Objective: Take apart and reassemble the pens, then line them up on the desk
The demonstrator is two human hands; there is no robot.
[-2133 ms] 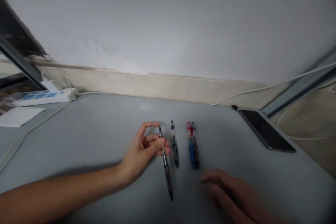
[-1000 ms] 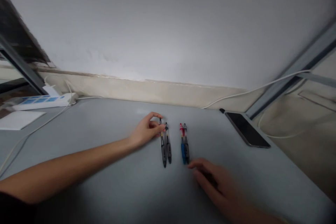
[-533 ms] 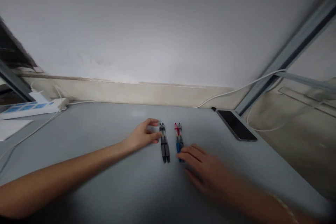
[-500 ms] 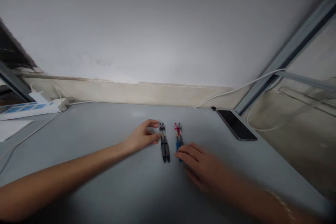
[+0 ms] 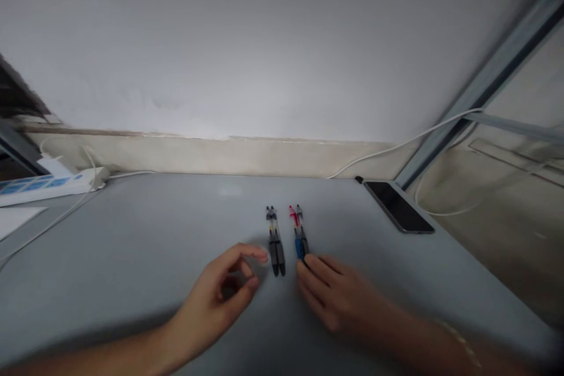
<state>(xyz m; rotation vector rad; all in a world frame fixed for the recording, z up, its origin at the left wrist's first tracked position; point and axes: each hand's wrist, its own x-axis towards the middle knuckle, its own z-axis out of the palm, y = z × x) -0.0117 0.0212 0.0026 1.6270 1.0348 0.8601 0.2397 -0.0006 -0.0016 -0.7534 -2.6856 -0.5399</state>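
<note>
Two dark grey-black pens [image 5: 275, 247] lie side by side on the grey table, tips toward me. To their right lies a second pair: a pen with a red clip and blue grip [image 5: 298, 247], and a black-gripped pen [image 5: 304, 238] against it. My left hand [image 5: 220, 291] is just left of the black pair, thumb and fingers apart in a loose curve, holding nothing. My right hand [image 5: 330, 291] has its fingers close together, curled over the lower ends of the right pair. Those pen tips and my right thumb are hidden.
A phone [image 5: 399, 207] lies face up at the table's right edge. A white power strip [image 5: 53, 185] with a cable sits at the far left, near a white sheet [image 5: 17, 218]. Behind the table stands a wall [image 5: 264, 70]; a metal frame [image 5: 440, 135] rises at the right.
My left hand has drawn back toward me from the upper ends of the black pens. My right hand has shifted slightly nearer to me, and the right pair's upper ends lie a little further left.
</note>
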